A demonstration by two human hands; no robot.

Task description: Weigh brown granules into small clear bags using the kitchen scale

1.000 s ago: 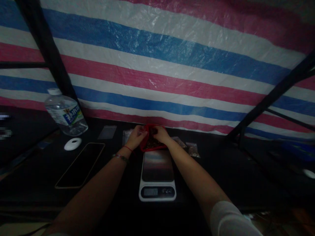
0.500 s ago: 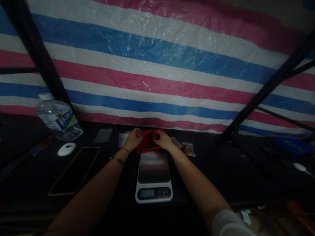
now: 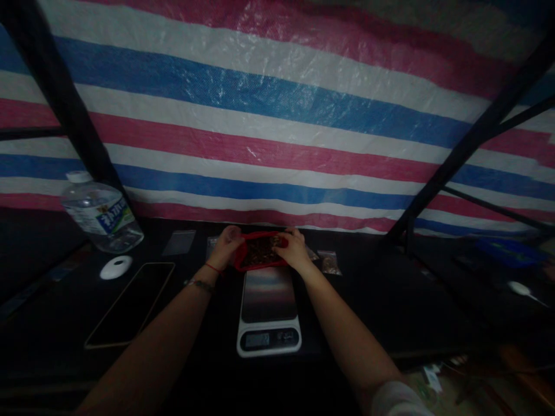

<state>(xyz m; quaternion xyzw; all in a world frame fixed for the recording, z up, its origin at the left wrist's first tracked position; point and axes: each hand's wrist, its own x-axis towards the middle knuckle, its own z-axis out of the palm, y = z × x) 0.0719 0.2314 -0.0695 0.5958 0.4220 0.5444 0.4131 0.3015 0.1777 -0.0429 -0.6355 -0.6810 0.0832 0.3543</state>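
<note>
Just beyond the kitchen scale (image 3: pixel 269 297) is a soft-looking red container (image 3: pixel 260 266), its mouth spread wide over loose dark-brown bits (image 3: pixel 259 252). My left hand (image 3: pixel 228 245) is closed on its left edge, thumb over the rim. At the opposite end, my right hand (image 3: pixel 292 248) grips the right edge, thumb and fingers bent over the rim. The scale has a white body and a shiny plate with nothing on it; its lit digits are too faint to read. Small clear bags (image 3: pixel 330 263) with brownish contents lie right of my right hand, one partly hidden behind it.
On the left are a big clear bottle (image 3: pixel 102 214), a white mouse-shaped object (image 3: pixel 116 267), a phone (image 3: pixel 131 306) and a flat clear bag (image 3: pixel 179 242). Black frame posts (image 3: pixel 69 110) slant up on both sides. A striped sheet (image 3: pixel 260 127) hangs behind the black table.
The red container's mouth has spread wider, showing more brown bits inside. My right hand has come up from the contents to the right edge. My left hand still holds the left side.
</note>
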